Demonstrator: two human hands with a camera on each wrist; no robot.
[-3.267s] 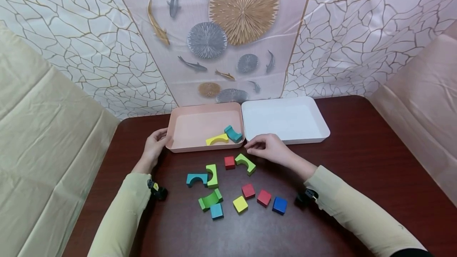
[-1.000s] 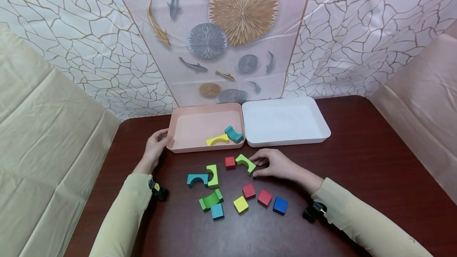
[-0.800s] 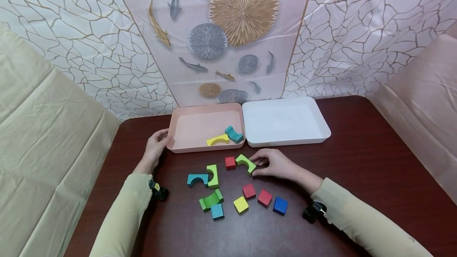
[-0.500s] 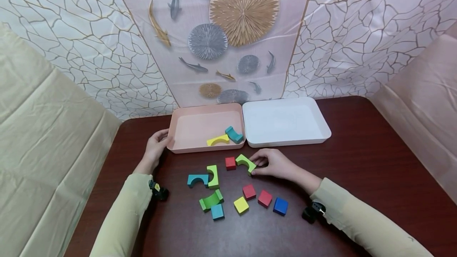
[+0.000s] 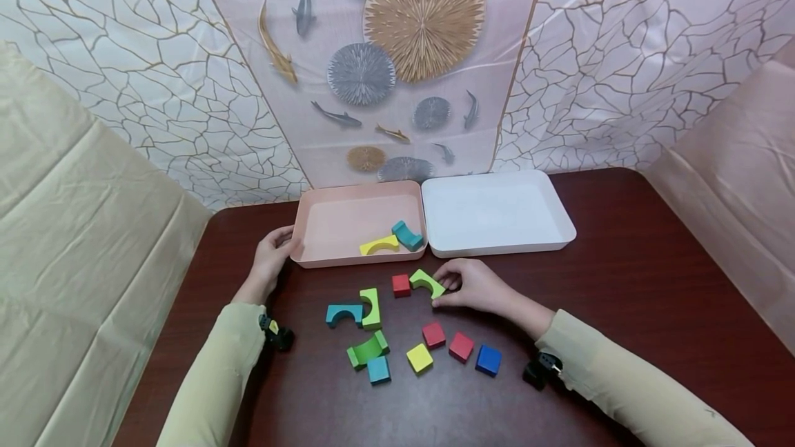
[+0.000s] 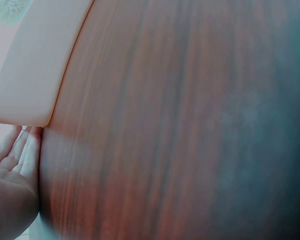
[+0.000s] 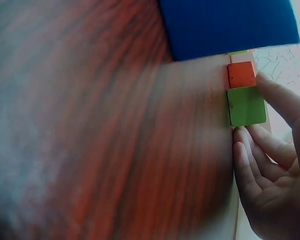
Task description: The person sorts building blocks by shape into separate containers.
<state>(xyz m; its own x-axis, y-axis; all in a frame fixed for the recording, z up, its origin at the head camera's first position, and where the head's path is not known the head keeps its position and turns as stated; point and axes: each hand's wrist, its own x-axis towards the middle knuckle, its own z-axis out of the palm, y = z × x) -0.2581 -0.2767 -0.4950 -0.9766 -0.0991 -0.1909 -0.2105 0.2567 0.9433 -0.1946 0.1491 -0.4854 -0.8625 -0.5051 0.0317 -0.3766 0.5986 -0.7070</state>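
Observation:
In the head view my right hand [image 5: 475, 286] pinches the end of a light green arch block [image 5: 427, 283] on the table, thumb on the near leg and fingers on the outer side. A red cube [image 5: 401, 285] sits against that block's left end. The right wrist view has the green block's end [image 7: 247, 106] between thumb and fingers, the red cube [image 7: 241, 74] behind it. My left hand [image 5: 269, 257] rests with extended fingers against the left side of the pink tray [image 5: 329, 209]. A yellow arch block [image 5: 379, 245] and a teal arch block [image 5: 408, 235] lie in that tray.
A white tray [image 5: 497, 212] adjoins the pink one. Nearer on the table [image 5: 621, 281] lie a teal arch [image 5: 344, 313], two green arches [image 5: 370, 308], a teal cube [image 5: 378, 370], a yellow cube [image 5: 419, 359], two red cubes [image 5: 461, 348] and a blue cube [image 5: 488, 360].
My right hand has come from beside the trays down to the light green arch block, and its thumb has closed in on the near leg. The left hand stays at the pink tray.

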